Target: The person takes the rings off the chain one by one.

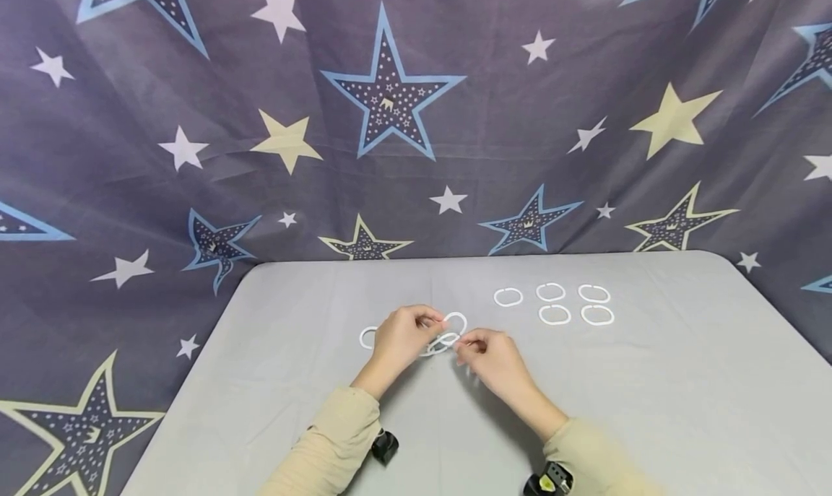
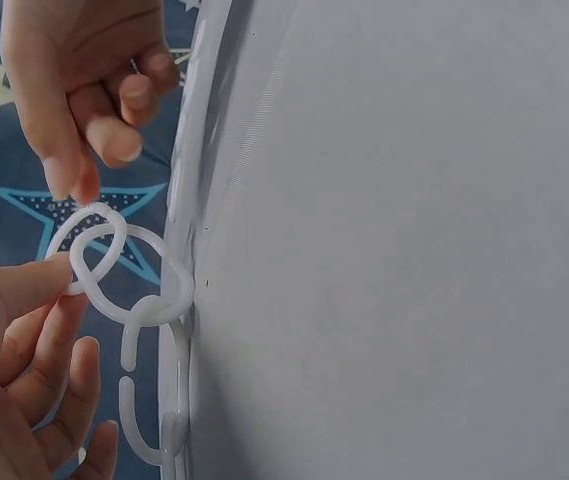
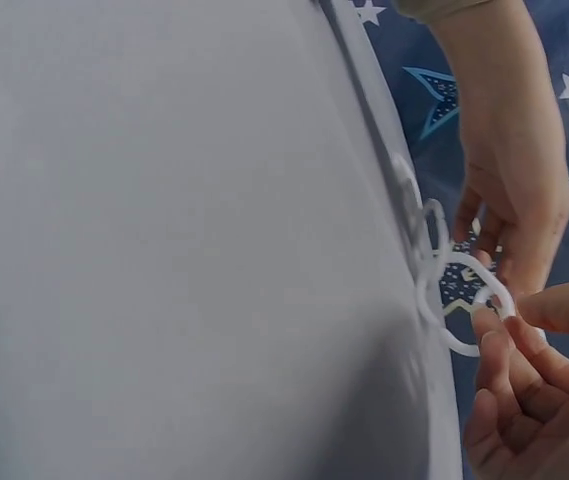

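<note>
White plastic chain links, oval with a small gap in the side, are hooked together between my hands. My left hand (image 1: 403, 337) pinches the end link (image 2: 119, 240) between thumb and forefinger. Against that same link, the right hand (image 1: 492, 362) brings its thumb and fingertips together, pinching its edge in the right wrist view. A second link (image 2: 84, 265) passes through it, and a further link (image 2: 127, 410) hangs below with its gap showing. Left of my left hand, another link (image 1: 366, 337) peeks out on the table, partly hidden by that hand.
Several loose white links (image 1: 555, 315) lie in two rows on the grey-covered table (image 1: 676, 395), to the right and behind the right hand. A dark star-patterned curtain (image 1: 416, 178) hangs behind the table's far edge. Both wrists carry black devices (image 1: 385, 447).
</note>
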The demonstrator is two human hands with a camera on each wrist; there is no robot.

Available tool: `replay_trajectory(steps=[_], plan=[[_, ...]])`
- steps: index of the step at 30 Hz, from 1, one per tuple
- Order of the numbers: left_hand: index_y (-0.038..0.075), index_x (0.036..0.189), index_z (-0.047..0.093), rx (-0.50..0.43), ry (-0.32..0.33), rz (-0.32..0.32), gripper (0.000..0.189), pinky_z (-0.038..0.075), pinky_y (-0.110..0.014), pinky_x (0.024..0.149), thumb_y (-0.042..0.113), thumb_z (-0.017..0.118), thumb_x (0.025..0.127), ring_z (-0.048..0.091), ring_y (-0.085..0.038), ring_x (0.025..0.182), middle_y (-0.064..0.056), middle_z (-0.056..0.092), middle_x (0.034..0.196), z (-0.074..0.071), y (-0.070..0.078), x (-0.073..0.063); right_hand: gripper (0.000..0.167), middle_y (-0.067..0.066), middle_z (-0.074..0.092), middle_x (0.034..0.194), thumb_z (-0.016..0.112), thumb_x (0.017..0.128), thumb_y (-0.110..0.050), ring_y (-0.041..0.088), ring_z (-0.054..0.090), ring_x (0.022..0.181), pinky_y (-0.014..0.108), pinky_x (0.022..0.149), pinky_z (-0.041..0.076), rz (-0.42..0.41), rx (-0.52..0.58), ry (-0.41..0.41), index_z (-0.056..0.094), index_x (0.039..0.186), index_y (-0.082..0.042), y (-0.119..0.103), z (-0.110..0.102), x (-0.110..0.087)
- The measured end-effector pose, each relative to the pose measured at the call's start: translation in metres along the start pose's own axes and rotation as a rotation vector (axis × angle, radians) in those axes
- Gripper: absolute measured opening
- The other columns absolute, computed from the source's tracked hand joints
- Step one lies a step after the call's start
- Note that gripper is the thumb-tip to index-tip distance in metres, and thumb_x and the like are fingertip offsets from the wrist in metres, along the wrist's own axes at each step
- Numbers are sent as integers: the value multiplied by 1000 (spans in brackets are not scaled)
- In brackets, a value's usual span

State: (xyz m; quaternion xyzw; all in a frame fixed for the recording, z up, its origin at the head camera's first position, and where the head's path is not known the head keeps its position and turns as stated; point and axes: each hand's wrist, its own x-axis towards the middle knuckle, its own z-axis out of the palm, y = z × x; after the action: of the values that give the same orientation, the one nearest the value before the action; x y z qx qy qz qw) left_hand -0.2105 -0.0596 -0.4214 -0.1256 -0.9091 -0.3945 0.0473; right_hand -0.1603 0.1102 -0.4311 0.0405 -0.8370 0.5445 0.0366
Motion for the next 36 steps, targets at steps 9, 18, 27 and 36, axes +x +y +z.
replay_trajectory(steps=[9,18,27,36], plan=[[22,90,77,-10,8,-7,12,45,-29,60,33,77,86,60,-4,65,11,71,77,0,-6,1,8,2,68,64,69,88,-7,10,54,48,22,44,42,3,-15,-14,76,86,-3,4,19,3],[22,90,77,-18,17,-14,11,45,-30,62,32,77,86,61,-5,65,11,70,75,-1,-5,3,12,3,69,66,67,90,-8,11,60,54,21,49,44,-22,6,-23,76,91,0,3,33,6],[22,90,78,-35,22,-34,11,47,-31,62,32,76,86,61,-6,66,10,70,76,-5,-5,5,12,1,66,60,68,89,-10,7,53,50,20,46,37,-28,-43,4,77,85,-3,0,41,9],[20,91,78,-58,30,-67,14,47,-31,62,33,76,86,61,-7,66,9,70,78,-11,-6,7,14,-2,64,57,69,89,-13,9,55,49,22,46,35,-22,-60,22,76,81,-5,0,44,14]])
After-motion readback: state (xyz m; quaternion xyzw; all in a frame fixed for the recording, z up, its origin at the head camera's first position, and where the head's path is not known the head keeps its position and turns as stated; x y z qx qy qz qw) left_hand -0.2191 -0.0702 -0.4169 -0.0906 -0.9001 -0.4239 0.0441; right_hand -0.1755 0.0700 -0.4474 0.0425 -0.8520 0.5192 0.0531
